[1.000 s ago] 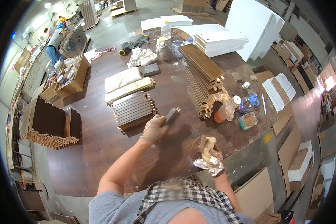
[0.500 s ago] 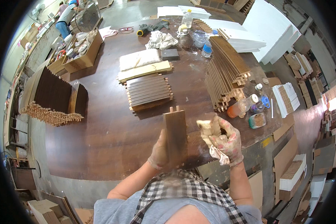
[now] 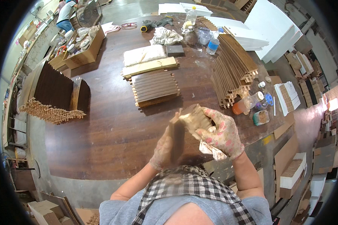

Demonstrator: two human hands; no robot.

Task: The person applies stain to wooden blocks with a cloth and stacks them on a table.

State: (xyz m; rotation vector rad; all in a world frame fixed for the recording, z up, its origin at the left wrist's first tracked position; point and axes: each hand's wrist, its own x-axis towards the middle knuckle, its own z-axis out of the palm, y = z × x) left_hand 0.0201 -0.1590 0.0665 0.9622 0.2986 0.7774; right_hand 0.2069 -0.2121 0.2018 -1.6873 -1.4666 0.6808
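My left hand (image 3: 162, 150) is closed around a dark brown wooden board (image 3: 177, 142), held upright in front of my body, with small dowel pegs at its top end. My right hand (image 3: 224, 135), in a stained spotted glove, grips a crumpled, stained cloth rag (image 3: 194, 120). The rag touches or nearly touches the board's upper right edge; blur hides the exact contact. Just beyond my hands lies a stack of similar dark slats (image 3: 156, 89) with pegs at both ends. Behind it is a pale yellow slat bundle (image 3: 150, 67) beside a folded white cloth (image 3: 144, 55).
Rows of dark boards (image 3: 50, 90) stand on the left of the brown table (image 3: 101, 150), with more boards (image 3: 233, 63) on the right. Bottles, including an orange-filled one (image 3: 241, 107), stand near the right edge. A cardboard box (image 3: 84, 56) of supplies sits at the far left.
My right hand has brought the rag left to the top of the board. The board has turned so that its edge shows more. The whole view has shifted slightly.
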